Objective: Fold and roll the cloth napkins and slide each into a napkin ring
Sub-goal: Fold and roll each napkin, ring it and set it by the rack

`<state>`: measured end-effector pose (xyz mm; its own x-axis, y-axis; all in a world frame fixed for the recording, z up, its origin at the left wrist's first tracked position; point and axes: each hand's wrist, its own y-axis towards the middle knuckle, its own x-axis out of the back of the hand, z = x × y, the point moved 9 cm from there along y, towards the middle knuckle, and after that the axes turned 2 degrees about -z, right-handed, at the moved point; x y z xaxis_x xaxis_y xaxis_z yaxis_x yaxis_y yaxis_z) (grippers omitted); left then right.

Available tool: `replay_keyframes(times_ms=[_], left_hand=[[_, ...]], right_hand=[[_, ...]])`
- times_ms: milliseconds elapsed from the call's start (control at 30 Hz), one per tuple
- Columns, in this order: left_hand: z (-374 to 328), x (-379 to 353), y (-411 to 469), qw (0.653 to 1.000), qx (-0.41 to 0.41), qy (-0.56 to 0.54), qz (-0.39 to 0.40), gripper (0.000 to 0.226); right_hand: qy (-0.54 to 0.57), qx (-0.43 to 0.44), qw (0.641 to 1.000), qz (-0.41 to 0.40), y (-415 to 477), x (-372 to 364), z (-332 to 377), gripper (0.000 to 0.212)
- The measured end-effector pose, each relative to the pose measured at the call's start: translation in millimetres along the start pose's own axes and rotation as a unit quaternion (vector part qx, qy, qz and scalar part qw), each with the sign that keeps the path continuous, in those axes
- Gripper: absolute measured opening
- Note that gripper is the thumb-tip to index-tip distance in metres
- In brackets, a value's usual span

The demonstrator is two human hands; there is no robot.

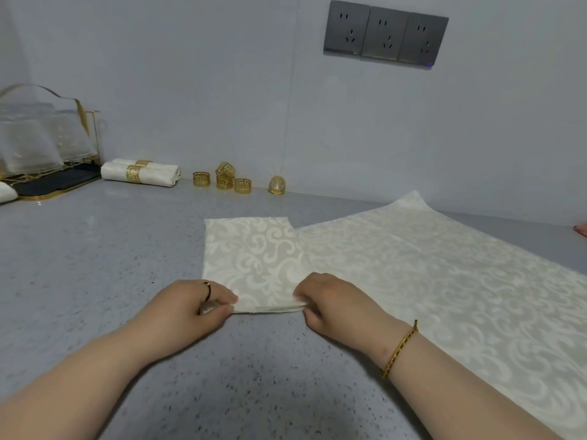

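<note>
A folded cream damask napkin (pixel 254 258) lies flat on the grey speckled counter (pixel 95 265). My left hand (pixel 197 304) pinches its near left corner and my right hand (pixel 330 300) pinches its near right corner, lifting the near edge slightly. A larger unfolded napkin (pixel 444 274) lies to the right, partly under the folded one. Several gold napkin rings (pixel 226 179) stand by the wall at the back. Two rolled napkins in gold rings (pixel 139 173) lie left of them.
A gold wire rack with clear covers (pixel 41 141) on a dark tray (pixel 57 182) stands at the back left. A triple wall socket (pixel 386 34) is mounted above. The wall runs close behind the rings.
</note>
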<state>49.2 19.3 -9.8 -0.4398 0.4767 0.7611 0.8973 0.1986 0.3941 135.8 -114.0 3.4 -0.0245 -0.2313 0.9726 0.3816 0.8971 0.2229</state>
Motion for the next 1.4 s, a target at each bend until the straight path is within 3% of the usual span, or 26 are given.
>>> replay_keyframes(times_ms=[133,233,367,500,567,667,767,867,1033,1100,1300,1400], left_hand=[[1,1,2,0.999,0.024,-0.034,-0.010,0.027],[-3,7,2,0.997,0.028,-0.066,-0.027,0.011],[2,13,1,0.995,0.040,-0.075,-0.045,0.021],[3,16,-2,0.995,0.055,-0.075,-0.032,0.024],[-1,15,-5,0.994,0.066,-0.090,-0.010,0.012],[-7,12,-8,0.994,0.077,-0.072,0.022,0.045],[-4,23,-7,0.995,0.088,-0.040,-0.027,0.015],[12,29,-8,0.985,0.135,-0.066,-0.083,0.018],[22,32,-6,0.968,0.201,-0.076,-0.129,0.019],[24,33,-7,0.963,0.214,-0.058,-0.152,0.019],[29,32,-7,0.958,0.251,0.030,-0.133,0.018],[17,36,-2,0.958,0.209,0.138,-0.139,0.019]], right_hand=[[0.042,-0.008,0.999,-0.019,1,0,-4,0.030],[0.101,-0.010,0.995,-0.019,-2,2,-11,0.033],[0.122,-0.005,0.991,-0.046,-1,5,-15,0.027],[0.164,-0.040,0.984,-0.059,1,8,-25,0.015],[0.212,-0.072,0.973,-0.056,-1,8,-31,0.016],[0.260,-0.112,0.958,-0.049,-3,8,-39,0.026],[0.278,-0.149,0.948,-0.041,-4,6,-44,0.026],[0.289,-0.165,0.942,-0.040,-5,5,-45,0.023],[0.208,-0.161,0.961,-0.085,-3,4,-38,0.010],[0.166,-0.155,0.969,-0.097,0,1,-35,0.015],[0.142,-0.179,0.969,-0.093,3,-4,-37,0.022],[0.126,-0.194,0.967,-0.105,1,0,-38,0.022]])
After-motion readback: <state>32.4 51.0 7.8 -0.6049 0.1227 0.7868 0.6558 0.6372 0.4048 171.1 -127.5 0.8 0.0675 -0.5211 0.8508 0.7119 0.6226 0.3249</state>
